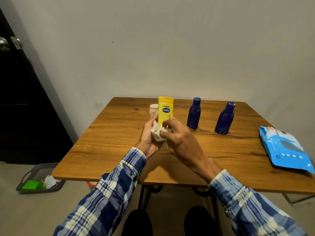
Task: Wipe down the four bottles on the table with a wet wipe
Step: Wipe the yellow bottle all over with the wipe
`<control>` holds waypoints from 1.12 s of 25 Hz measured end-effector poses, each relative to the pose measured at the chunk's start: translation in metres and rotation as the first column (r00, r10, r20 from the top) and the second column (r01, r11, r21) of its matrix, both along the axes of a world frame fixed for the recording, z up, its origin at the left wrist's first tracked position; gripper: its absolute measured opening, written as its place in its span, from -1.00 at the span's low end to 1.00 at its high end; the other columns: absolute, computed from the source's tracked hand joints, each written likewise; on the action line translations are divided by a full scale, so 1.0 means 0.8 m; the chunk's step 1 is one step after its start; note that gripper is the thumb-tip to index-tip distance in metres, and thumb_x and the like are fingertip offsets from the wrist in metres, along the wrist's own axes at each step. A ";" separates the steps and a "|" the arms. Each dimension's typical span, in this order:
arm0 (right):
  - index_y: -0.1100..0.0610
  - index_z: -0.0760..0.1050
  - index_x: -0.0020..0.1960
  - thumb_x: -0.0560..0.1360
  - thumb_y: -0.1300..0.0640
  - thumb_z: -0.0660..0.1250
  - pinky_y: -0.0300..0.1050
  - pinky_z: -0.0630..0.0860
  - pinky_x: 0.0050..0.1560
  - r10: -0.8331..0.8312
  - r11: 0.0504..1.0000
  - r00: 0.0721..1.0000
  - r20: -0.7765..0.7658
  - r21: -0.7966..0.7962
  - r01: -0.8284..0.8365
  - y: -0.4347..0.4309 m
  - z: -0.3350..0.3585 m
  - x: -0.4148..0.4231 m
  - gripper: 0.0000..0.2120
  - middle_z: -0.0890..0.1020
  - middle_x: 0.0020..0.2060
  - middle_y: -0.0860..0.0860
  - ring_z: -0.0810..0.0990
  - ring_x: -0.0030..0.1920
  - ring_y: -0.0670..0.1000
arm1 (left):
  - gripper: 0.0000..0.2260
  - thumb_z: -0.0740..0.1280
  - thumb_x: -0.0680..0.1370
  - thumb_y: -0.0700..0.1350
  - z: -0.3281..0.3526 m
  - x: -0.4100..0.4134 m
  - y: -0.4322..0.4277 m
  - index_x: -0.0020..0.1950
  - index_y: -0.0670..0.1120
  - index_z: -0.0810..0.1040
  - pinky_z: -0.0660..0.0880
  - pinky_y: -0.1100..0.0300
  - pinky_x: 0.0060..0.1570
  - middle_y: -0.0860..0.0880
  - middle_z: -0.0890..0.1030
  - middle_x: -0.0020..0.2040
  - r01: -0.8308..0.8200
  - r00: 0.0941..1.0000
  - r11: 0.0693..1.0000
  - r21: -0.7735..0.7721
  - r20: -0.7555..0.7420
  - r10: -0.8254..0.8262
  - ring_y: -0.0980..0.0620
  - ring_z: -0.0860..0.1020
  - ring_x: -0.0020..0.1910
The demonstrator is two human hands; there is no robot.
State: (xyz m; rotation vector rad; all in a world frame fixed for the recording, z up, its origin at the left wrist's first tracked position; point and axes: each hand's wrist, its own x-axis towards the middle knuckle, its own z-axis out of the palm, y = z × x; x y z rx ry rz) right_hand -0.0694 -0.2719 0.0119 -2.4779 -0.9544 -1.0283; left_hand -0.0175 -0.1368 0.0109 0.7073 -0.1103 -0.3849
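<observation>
Steadying the yellow bottle (165, 111) upright in the left grip (149, 135), clamped round its base, to rub it with the wet wipe (157, 133) pinched in the right grip (179, 134) alongside.

Yellow bottle (165, 110), two dark-blue bottles (193, 113), white wipe (157, 133), blue-checked sleeves (109, 193).
</observation>
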 end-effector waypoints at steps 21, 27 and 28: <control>0.26 0.61 0.16 0.46 0.29 0.48 -0.06 0.64 -0.16 -0.116 0.971 0.965 0.235 0.231 0.061 -0.003 -0.020 -0.001 -0.72 0.59 0.09 0.27 0.59 0.02 0.20 | -0.50 0.13 0.68 0.17 0.019 -0.007 -0.007 0.20 -0.26 0.56 0.66 -0.03 -0.04 -0.20 0.62 -0.01 0.009 1.000 0.980 -0.199 -0.028 -0.015 -0.11 0.58 0.00; 0.23 0.54 0.19 0.47 0.27 0.46 -0.09 0.63 -0.17 -0.078 0.978 0.954 0.291 0.206 0.017 0.000 -0.028 0.000 -0.70 0.61 0.05 0.23 0.58 0.01 0.16 | -0.50 0.12 0.69 0.14 0.021 -0.008 -0.010 0.22 -0.28 0.55 0.64 -0.04 0.03 -0.23 0.64 0.02 0.000 0.999 0.980 -0.200 -0.034 -0.007 -0.15 0.65 -0.04; 0.24 0.56 0.17 0.45 0.30 0.46 -0.09 0.62 -0.15 -0.131 0.955 0.957 0.260 0.292 0.051 -0.007 -0.026 0.001 -0.70 0.61 0.06 0.24 0.58 0.01 0.17 | -0.51 0.11 0.70 0.12 0.020 -0.007 -0.009 0.23 -0.28 0.55 0.64 -0.05 0.03 -0.24 0.64 0.04 -0.021 0.999 0.974 -0.224 -0.031 0.014 -0.16 0.65 -0.02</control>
